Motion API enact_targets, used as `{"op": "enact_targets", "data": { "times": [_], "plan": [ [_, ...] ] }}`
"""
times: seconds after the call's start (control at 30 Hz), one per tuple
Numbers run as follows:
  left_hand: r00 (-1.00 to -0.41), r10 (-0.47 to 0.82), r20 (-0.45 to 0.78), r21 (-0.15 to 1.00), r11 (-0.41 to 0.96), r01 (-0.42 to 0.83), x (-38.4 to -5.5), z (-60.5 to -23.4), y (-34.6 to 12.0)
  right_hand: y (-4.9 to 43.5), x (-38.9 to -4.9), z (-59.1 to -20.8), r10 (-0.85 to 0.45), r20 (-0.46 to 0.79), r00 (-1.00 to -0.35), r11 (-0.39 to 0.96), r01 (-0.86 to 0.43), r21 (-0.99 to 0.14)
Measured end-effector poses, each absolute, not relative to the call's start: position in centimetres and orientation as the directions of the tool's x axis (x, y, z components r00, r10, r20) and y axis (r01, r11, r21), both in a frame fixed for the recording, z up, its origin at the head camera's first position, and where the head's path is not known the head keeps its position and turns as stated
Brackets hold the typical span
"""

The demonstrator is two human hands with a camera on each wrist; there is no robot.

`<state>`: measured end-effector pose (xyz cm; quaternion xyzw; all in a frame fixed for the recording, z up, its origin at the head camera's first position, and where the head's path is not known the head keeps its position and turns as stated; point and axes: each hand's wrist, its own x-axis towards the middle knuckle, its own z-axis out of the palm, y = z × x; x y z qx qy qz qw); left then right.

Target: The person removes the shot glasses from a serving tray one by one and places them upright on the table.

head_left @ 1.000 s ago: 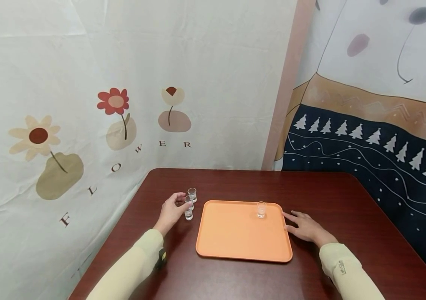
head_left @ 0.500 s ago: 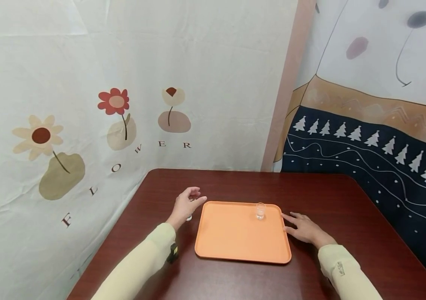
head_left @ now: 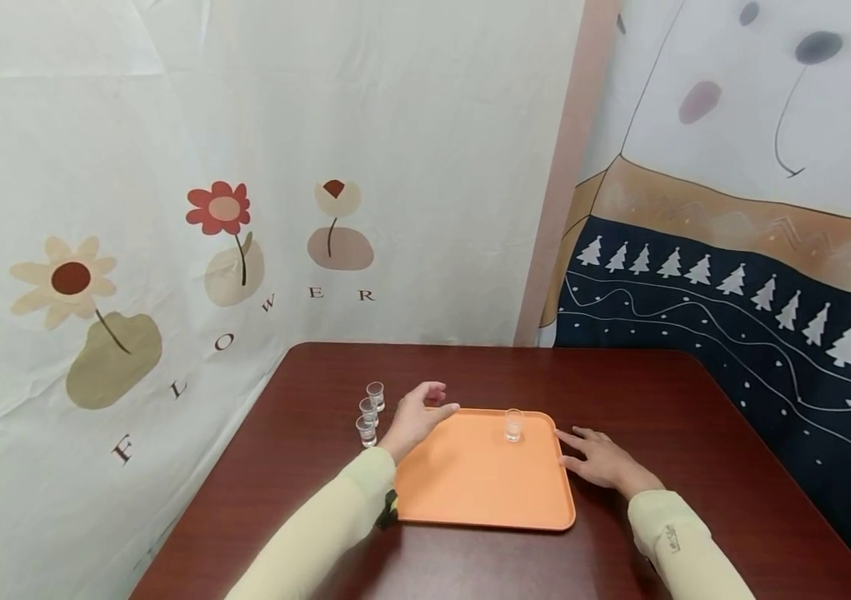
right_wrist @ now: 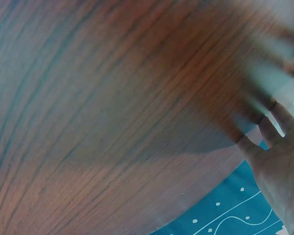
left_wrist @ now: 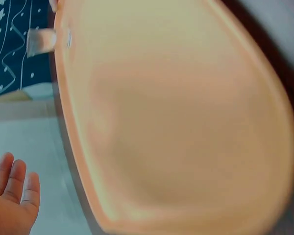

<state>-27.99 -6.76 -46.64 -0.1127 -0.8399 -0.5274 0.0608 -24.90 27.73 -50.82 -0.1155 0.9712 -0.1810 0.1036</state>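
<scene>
An orange tray (head_left: 481, 492) lies on the table. On its far right part a small clear shot glass (head_left: 513, 427) stands upright; it also shows at the upper left of the left wrist view as a small glass (left_wrist: 41, 41). Above the tray's far left part is my left hand (head_left: 415, 419), fingers loosely bent and thumb apart, with nothing seen between them. My right hand (head_left: 602, 461) rests at the tray's right edge, its fingers spread and fingertips right at the rim. In the right wrist view the fingers of the right hand (right_wrist: 279, 161) are extended.
Left of the tray, three more shot glasses stand close together in a row: a near glass (head_left: 367, 431), a middle glass (head_left: 368, 411) and a far glass (head_left: 376, 395). The dark red-brown table (head_left: 470, 562) meets a printed cloth backdrop (head_left: 433, 167) behind.
My left hand has moved right, away from the row of glasses and over the tray's left part, so that the three glasses show fully. The right hand stays at the tray's edge.
</scene>
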Motion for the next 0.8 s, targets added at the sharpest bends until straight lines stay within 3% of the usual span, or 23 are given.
{"op": "enact_targets", "data": {
  "times": [0.47,0.8],
  "plan": [
    [-0.957,0.283,0.059,0.877,0.443,0.185,-28.3,-48.0,0.3,27.6,-24.9,-50.8,-0.245,-0.161,-0.956,0.912,-0.171,-0.372],
    [-0.959,0.284,0.006,0.881,0.453,0.139,-28.7,-49.6,1.9,27.5,-24.7,-50.5,-0.275,-0.141,-0.951,0.903,-0.205,-0.378]
  ]
}}
